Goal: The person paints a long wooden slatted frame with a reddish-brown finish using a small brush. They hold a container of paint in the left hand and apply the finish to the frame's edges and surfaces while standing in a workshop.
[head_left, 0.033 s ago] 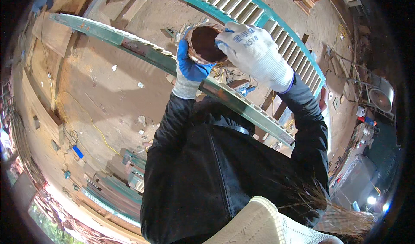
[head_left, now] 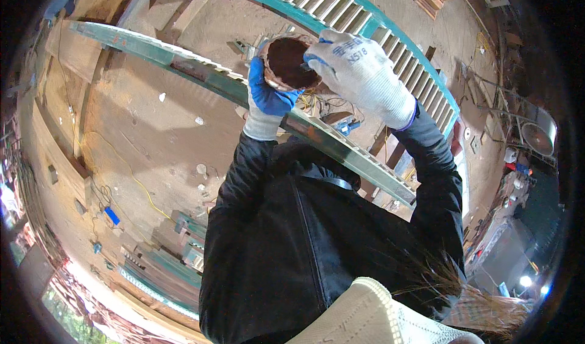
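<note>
My left hand (head_left: 268,94), in a blue-coated white glove, is wrapped around a round tub (head_left: 275,83) with a smeared rim. The tub is tilted so its dark brown inside faces me. At the tub's right edge is my right hand (head_left: 353,57), in a matching glove, with its fingers curled closed over the rim. A small dark piece shows by its fingertips; its kind is too hidden to tell. Below both hands a long green wooden slatted frame (head_left: 228,91) stands on edge. Beyond them lies another slatted shutter panel (head_left: 378,30) with a teal border.
A blue power tool (head_left: 347,127) and tangled cords lie under the hands. Wooden boards (head_left: 61,146) and a yellow cord (head_left: 137,182) are on the ground at left. Green shutter pieces (head_left: 164,265) are stacked at lower left. A round fan (head_left: 538,138) stands at right.
</note>
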Available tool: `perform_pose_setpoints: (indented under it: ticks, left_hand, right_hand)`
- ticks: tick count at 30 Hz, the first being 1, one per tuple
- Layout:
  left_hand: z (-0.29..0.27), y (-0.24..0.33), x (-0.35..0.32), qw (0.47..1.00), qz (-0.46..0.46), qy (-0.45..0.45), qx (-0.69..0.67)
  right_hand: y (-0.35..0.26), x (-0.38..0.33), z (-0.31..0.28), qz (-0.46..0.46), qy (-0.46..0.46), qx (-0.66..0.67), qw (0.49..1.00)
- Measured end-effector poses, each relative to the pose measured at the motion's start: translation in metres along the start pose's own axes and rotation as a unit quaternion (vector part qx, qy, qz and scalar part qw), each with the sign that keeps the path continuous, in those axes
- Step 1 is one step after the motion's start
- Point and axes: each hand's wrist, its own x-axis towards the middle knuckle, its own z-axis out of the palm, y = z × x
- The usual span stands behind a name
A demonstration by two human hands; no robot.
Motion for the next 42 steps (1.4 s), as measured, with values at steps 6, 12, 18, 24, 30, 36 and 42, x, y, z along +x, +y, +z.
perform_pose_setpoints:
  ticks: [6,12,18,24,30,36,42]
  left_hand:
    - [0.005,0.004,-0.002,0.999,-0.009,-0.040,0.026]
    - [0.008,0.006,-0.002,0.999,-0.002,-0.045,0.028]
    - [0.011,0.004,0.000,0.998,-0.013,-0.048,0.045]
    - [0.005,0.005,0.002,0.998,-0.006,-0.067,0.006]
    - [-0.007,0.000,0.011,0.997,0.002,-0.059,-0.046]
    - [0.008,0.006,0.009,0.998,0.038,-0.053,-0.001]
    - [0.009,0.048,0.012,0.974,0.016,-0.178,-0.138]
  right_hand:
    - [0.013,-0.004,0.008,0.043,0.070,0.059,0.995]
    - [0.029,-0.003,0.009,0.119,0.013,0.214,0.969]
    - [0.067,-0.008,0.023,-0.038,-0.043,0.274,0.960]
    - [0.073,-0.018,0.017,0.137,-0.133,0.552,0.812]
    - [0.081,-0.036,0.026,0.242,-0.187,0.538,0.785]
    - [0.067,-0.063,0.024,0.261,-0.118,0.576,0.766]
    - [0.036,-0.072,0.038,0.246,-0.237,0.572,0.746]
